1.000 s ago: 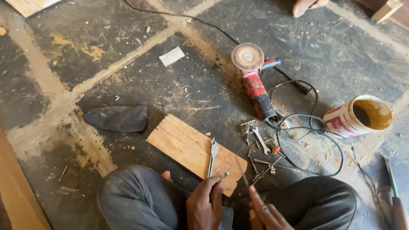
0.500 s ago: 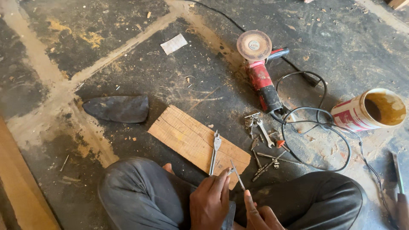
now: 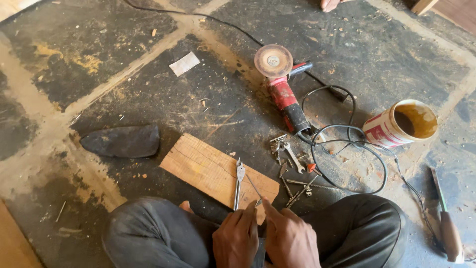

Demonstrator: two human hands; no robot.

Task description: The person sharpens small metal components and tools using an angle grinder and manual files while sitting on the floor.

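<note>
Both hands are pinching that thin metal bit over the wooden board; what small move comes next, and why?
Probably lower the thin metal bit flat onto the pale wooden board, beside the flat spade-tipped metal bit. The left hand and right hand pinch its near end, while its far end slants over the board.

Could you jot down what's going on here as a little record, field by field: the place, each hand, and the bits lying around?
Place: dusty dark floor; person sits cross-legged
Left hand: grip on the lower end of a flat drill bit lying on the wooden board
Right hand: fingertips pinch a thin metal piece over the board's near edge
Beside the board: heap of bits and keys
Further off: red angle grinder with black cord, tipped tin can, dark stone, chisel
</note>
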